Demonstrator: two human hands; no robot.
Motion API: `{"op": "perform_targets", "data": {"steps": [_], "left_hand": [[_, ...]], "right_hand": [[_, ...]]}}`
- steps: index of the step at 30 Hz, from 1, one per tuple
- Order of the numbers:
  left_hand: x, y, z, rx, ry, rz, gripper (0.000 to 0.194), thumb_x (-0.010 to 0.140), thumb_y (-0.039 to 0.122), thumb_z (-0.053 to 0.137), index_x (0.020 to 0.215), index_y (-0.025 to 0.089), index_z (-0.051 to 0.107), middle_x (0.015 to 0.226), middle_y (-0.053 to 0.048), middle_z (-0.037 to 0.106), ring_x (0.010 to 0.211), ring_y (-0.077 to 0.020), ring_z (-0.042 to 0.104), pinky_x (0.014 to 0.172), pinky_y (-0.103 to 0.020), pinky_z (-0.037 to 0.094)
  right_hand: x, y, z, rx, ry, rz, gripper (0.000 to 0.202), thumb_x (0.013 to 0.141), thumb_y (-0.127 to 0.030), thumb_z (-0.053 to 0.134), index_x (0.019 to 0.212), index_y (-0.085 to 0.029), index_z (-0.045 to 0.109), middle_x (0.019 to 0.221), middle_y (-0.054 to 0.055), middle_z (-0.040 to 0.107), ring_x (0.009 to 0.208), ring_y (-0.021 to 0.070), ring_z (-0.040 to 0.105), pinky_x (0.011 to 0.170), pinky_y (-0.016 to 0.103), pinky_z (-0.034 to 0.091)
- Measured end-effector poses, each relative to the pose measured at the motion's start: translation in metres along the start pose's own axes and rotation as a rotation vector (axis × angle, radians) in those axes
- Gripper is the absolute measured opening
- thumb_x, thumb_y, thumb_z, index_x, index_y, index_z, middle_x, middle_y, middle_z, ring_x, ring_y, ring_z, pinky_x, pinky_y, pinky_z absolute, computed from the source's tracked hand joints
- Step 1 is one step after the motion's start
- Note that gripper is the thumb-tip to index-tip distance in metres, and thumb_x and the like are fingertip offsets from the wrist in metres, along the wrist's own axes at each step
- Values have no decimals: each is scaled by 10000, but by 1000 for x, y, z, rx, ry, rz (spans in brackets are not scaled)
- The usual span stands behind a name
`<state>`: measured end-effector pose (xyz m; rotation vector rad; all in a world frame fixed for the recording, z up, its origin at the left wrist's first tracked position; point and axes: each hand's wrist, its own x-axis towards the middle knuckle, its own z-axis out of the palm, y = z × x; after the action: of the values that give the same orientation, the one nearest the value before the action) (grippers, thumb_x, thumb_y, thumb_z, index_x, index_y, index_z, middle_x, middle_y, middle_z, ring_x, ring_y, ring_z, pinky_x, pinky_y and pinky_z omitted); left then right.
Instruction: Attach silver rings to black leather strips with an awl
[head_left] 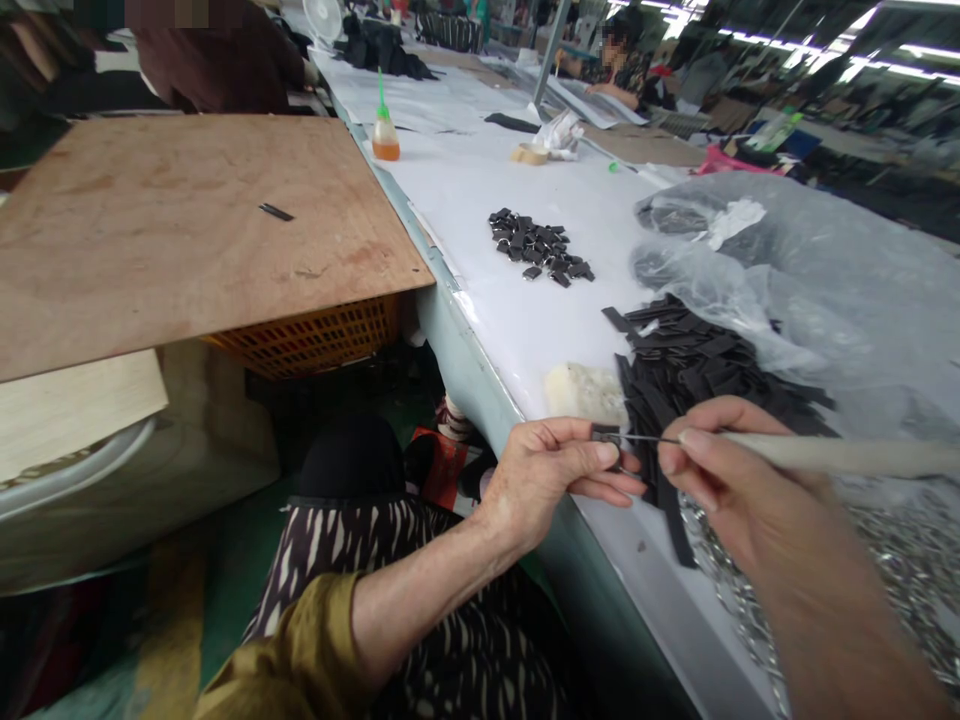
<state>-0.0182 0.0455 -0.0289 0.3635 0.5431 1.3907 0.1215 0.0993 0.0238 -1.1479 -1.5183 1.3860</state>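
Over the table's front edge, my left hand point(559, 468) pinches a small dark piece point(609, 432) with a metal part at its end. My right hand point(731, 480) grips a tool point(847, 452) with a pale handle, and its thin metal tip reaches to the dark piece. Dark strips point(697, 365) lie heaped just behind my hands, beside a whitish block point(585, 392). Many metal rings point(911, 570) lie at the right, partly behind my right forearm. Farther back is a small pile of dark pieces with metal rings point(536, 245).
Clear plastic bags point(817, 270) cover the table's right side. An oil bottle point(385, 137) and a tape roll point(529, 154) stand farther back on the white table point(457, 180). At left is a wooden board point(202, 220) above an orange crate point(315, 340). Other people sit behind.
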Motion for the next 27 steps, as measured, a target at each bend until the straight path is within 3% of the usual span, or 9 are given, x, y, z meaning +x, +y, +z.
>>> {"op": "perform_targets", "data": {"steps": [12, 20, 27], "left_hand": [[-1, 4, 1, 24, 53, -28, 159, 702, 222, 678, 713, 64, 660, 723, -89, 682, 594, -143, 663, 575, -217, 539], [0, 3, 0, 21, 83, -56, 160, 661, 222, 698, 651, 77, 632, 689, -85, 678, 568, -155, 661, 546, -223, 531], [0, 3, -1, 36, 78, -75, 194, 641, 250, 717, 663, 69, 649, 683, -83, 674, 556, -148, 653, 546, -222, 523]], "right_hand": [[-1, 2, 6, 22, -49, -9, 148, 713, -283, 696, 712, -214, 566, 604, 7, 578, 435, 73, 392, 381, 216, 242], [3, 8, -7, 39, -178, 2, 127, 705, -264, 694, 725, -210, 581, 624, 13, 580, 459, 74, 396, 408, 216, 251], [4, 8, -12, 24, -181, 26, 110, 694, -237, 694, 711, -227, 586, 619, 0, 563, 465, 94, 387, 411, 236, 236]]}}
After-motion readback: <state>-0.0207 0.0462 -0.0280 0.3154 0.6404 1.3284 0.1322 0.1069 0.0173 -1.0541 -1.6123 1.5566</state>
